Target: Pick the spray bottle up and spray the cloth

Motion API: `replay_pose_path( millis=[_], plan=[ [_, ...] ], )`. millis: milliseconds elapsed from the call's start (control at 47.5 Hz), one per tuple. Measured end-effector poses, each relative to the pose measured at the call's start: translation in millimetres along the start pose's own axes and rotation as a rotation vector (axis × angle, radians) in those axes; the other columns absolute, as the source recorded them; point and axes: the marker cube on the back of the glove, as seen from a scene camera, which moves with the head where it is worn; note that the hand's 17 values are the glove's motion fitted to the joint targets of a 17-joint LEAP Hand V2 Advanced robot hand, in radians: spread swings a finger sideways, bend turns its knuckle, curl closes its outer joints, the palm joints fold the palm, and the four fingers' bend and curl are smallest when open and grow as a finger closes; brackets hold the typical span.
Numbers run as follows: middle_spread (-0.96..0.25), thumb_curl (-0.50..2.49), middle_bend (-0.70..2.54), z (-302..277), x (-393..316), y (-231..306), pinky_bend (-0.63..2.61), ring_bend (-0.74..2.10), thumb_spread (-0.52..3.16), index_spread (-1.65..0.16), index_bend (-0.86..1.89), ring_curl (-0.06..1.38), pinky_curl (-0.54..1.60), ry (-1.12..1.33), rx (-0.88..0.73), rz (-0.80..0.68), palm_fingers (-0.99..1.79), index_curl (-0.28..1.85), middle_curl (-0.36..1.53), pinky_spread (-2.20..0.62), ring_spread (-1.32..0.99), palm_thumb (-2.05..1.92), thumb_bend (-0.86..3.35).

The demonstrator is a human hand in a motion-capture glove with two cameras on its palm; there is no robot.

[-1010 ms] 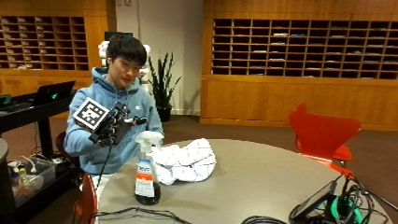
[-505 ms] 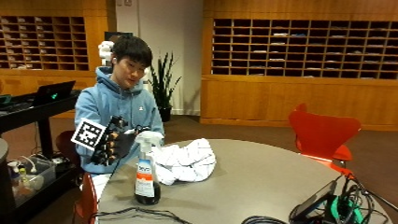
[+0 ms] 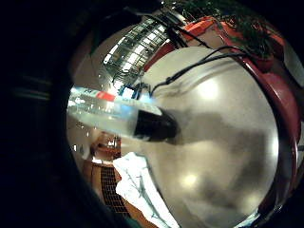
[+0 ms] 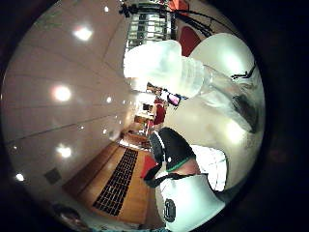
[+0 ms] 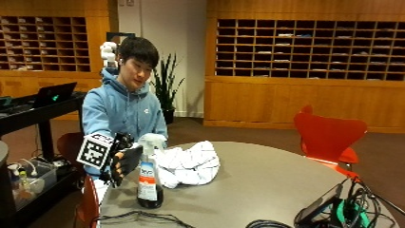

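A clear spray bottle [image 5: 150, 176] with a white trigger head, an orange label and dark liquid at the bottom stands upright near the round table's front left edge. Just behind it and to its right lies a crumpled white cloth [image 5: 188, 164]. My gloved right hand [image 5: 124, 164] hangs just left of the bottle at trigger height, fingers relaxed, palm towards it, holding nothing. The little finger side palm view shows the bottle [image 3: 128, 118] close by, with the cloth [image 3: 137, 187] on the table beyond. The thumb side palm view shows the bottle's white spray head [image 4: 159, 63] close up.
The grey round table [image 5: 265, 185] has a black cable [image 5: 136, 218] at its front edge and a tangle of cables and devices [image 5: 329, 213] at its right. A red chair [image 5: 329, 135] stands behind the table. A cart [image 5: 28, 142] is at the left.
My right hand has come down from chest height to beside the spray bottle. Bottle and cloth have not moved.
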Motion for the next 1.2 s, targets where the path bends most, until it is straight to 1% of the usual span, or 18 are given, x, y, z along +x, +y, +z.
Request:
replay_pose_path(
  millis=[168, 295, 484, 547, 715, 863, 968, 989, 1031, 1136, 1199],
  plan=[
    [0.20, 0.34, 0.24, 15.6, 2.8, -18.4, 0.62, 0.47, 0.97, -0.12, 0.11, 0.28, 0.34, -0.022, 0.013, 0.031, 0.00, 0.18, 0.33, 0.26, 0.18, 0.63, -0.03],
    [0.20, 0.34, 0.27, 25.1, 5.8, -24.0, 0.60, 0.51, 0.96, -0.13, 0.11, 0.29, 0.33, -0.053, -0.004, 0.052, 0.07, 0.18, 0.34, 0.25, 0.16, 0.62, -0.03],
    [0.15, 0.34, 0.31, 33.0, 8.7, -23.6, 0.57, 0.55, 0.94, -0.14, 0.10, 0.30, 0.33, -0.046, -0.047, 0.047, 0.16, 0.17, 0.35, 0.24, 0.12, 0.61, -0.03],
    [0.12, 0.33, 0.34, 36.2, 6.1, -25.4, 0.55, 0.58, 0.94, -0.15, 0.10, 0.31, 0.32, -0.028, -0.060, 0.053, 0.24, 0.17, 0.36, 0.23, 0.10, 0.60, -0.03],
    [0.04, 0.33, 0.36, 39.7, 3.1, -30.0, 0.49, 0.58, 0.93, -0.19, 0.13, 0.31, 0.31, -0.030, -0.032, 0.051, 0.36, 0.18, 0.36, 0.23, 0.05, 0.60, -0.03],
    [-0.03, 0.33, 0.35, 40.9, 3.3, -37.4, 0.37, 0.55, 0.93, -0.23, 0.21, 0.30, 0.29, -0.041, 0.000, 0.058, 0.58, 0.25, 0.36, 0.22, -0.01, 0.61, -0.02],
    [-0.05, 0.34, 0.24, 41.3, 3.4, -40.4, 0.33, 0.58, 0.92, -0.27, 0.23, 0.31, 0.29, -0.061, 0.006, 0.037, 0.70, 0.28, 0.33, 0.19, -0.06, 0.64, -0.02],
    [-0.07, 0.34, 0.32, 41.4, 3.2, -41.3, 0.31, 0.55, 0.92, -0.27, 0.22, 0.31, 0.29, -0.066, 0.007, 0.036, 0.79, 0.29, 0.36, 0.18, -0.07, 0.65, -0.02],
    [-0.09, 0.34, 0.31, 41.3, 2.5, -42.8, 0.28, 0.54, 0.92, -0.28, 0.21, 0.30, 0.28, -0.074, 0.000, 0.041, 0.86, 0.29, 0.35, 0.15, -0.09, 0.67, -0.02],
    [-0.13, 0.37, 0.36, 44.1, -1.9, -49.0, 0.21, 0.55, 0.91, -0.27, 0.21, 0.32, 0.27, -0.091, -0.053, 0.058, 1.14, 0.32, 0.38, 0.06, -0.15, 0.76, 0.01],
    [-0.14, 0.41, 0.37, 46.6, -4.2, -52.0, 0.25, 0.56, 0.86, -0.26, 0.19, 0.34, 0.30, -0.090, -0.098, 0.064, 1.26, 0.35, 0.39, -0.01, -0.16, 0.83, 0.02]
  ],
)
